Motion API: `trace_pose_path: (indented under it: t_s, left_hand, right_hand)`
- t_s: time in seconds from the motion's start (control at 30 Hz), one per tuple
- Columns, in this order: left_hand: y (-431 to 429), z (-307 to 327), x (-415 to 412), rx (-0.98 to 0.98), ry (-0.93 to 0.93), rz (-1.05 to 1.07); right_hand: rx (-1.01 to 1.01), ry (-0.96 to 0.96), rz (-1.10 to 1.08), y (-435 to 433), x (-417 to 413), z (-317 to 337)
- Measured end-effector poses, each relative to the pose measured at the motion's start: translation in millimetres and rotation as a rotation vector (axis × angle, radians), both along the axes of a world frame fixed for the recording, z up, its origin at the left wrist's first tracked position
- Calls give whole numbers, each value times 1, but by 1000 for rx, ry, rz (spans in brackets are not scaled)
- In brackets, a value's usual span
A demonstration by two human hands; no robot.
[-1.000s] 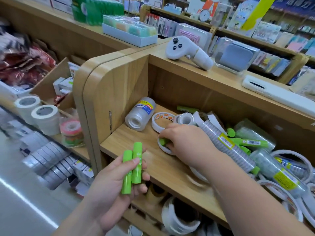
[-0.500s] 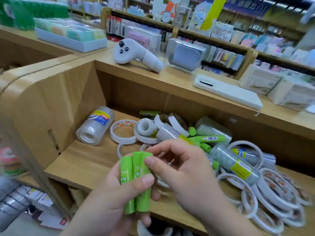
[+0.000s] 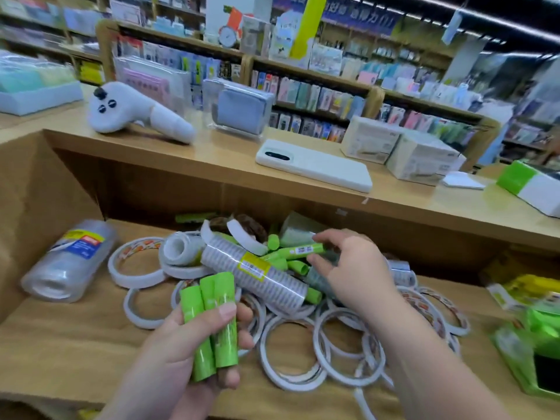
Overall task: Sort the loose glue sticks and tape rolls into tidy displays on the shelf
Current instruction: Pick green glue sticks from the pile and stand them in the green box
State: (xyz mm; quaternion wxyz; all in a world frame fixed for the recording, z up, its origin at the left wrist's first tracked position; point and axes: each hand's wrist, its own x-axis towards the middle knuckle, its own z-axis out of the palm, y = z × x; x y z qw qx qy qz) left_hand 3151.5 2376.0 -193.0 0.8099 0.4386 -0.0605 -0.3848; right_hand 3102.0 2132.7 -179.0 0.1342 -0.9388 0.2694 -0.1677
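Over the wooden shelf (image 3: 60, 344), the left hand (image 3: 181, 353) has its grip closed round three green glue sticks (image 3: 218, 313), held upright near the front edge, while the right hand (image 3: 354, 274) pinches a labelled glue stick (image 3: 297, 250) lying atop the heap of tape rolls (image 3: 291, 353) further back.
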Motion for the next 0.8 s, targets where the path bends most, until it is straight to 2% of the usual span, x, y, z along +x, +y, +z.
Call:
trace_pose_path:
  t_s: [0.1,0.2,0.27,0.37,0.43,0.53,0.67,0.73,0.8]
  left_hand:
    - [-2,3,-2,37,36,11]
    - [-1,2,-3,70,45,35]
    - [0,2,-5,88,46,44]
    - [1,1,-9,124,37,-6]
    - [2,-1,-14,138,36,-93]
    - [-1,-2,-23,79,19,-281]
    - [-10,-1,-30,50,-25,-431]
    - [-14,-6,-29,87,-39,-435]
    - [-17,-11,-27,95,-38,-433]
  right_hand:
    - [-44,-49,-5,7,3,1]
    - [-40,-258,10,12,-7,10]
    - [64,-414,8,21,-25,24]
    - [349,-536,66,39,-58,41]
    - [532,-443,167,54,-73,47]
    - [673,-284,324,72,-76,35]
    - [837,-329,335,81,-68,14]
    - [858,-358,298,79,-64,5]
    - [745,-376,199,68,-61,-4]
